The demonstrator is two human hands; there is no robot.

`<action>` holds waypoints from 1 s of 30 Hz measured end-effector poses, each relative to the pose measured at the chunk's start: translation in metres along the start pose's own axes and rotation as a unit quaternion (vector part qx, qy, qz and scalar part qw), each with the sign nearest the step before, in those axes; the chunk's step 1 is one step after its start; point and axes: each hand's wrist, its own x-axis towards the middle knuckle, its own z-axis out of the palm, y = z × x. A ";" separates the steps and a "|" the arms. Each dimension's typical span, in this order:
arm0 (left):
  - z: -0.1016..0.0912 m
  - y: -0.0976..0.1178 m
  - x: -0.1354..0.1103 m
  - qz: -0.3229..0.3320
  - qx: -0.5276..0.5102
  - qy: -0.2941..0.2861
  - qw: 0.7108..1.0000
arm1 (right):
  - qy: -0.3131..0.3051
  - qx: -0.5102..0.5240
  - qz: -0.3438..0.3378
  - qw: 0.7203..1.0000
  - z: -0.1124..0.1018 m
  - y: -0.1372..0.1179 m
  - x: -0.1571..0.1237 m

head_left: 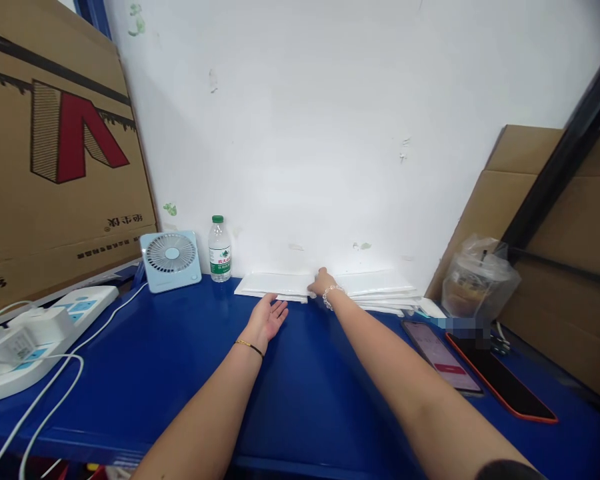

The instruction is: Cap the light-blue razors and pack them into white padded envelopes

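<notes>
Flat white packets (275, 284) lie in a low stack against the wall, with a second stack of white packets (380, 283) to its right. My left hand (268, 319) is open, palm turned up and fingers spread, with its fingertips at the front edge of the left stack. Over the gap between the stacks, my right hand (322, 283) has its fingers bent and closed on the right end of a packet in the left stack. Its fingertips are partly hidden.
A light blue fan (171, 260) and a water bottle (220, 250) stand at the back left of the blue table (145, 373). A power strip (87, 303) with cables is at left. Two phones (443, 357) and a bagged drink cup (473, 283) sit at right. Cardboard (55, 220) flanks the table.
</notes>
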 end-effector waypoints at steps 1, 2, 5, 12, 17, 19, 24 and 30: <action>0.000 0.001 0.000 -0.001 -0.004 -0.002 1.000 | 0.000 0.019 -0.010 1.000 0.001 -0.003 -0.001; -0.001 0.003 -0.001 -0.002 -0.010 -0.006 1.000 | 0.000 0.039 -0.027 0.999 -0.001 -0.005 -0.003; -0.001 0.008 -0.004 -0.018 -0.043 -0.036 0.998 | -0.002 0.092 -0.105 0.990 -0.009 -0.011 -0.022; 0.002 0.013 -0.019 0.000 -0.162 -0.103 0.981 | -0.043 0.088 -0.403 0.910 -0.021 -0.015 -0.103; 0.005 0.013 -0.025 0.035 -0.243 -0.101 0.964 | 0.014 -0.014 -0.524 0.852 -0.022 0.006 -0.141; 0.008 0.015 -0.030 0.071 -0.245 -0.118 0.960 | -0.009 0.034 -0.525 0.850 -0.019 0.016 -0.150; 0.031 0.018 -0.052 0.225 -0.127 -0.162 0.952 | 0.008 0.459 -0.142 0.877 -0.008 0.021 -0.155; 0.073 -0.008 -0.068 0.315 0.067 -0.155 0.934 | -0.120 0.685 0.133 0.706 -0.003 0.019 -0.142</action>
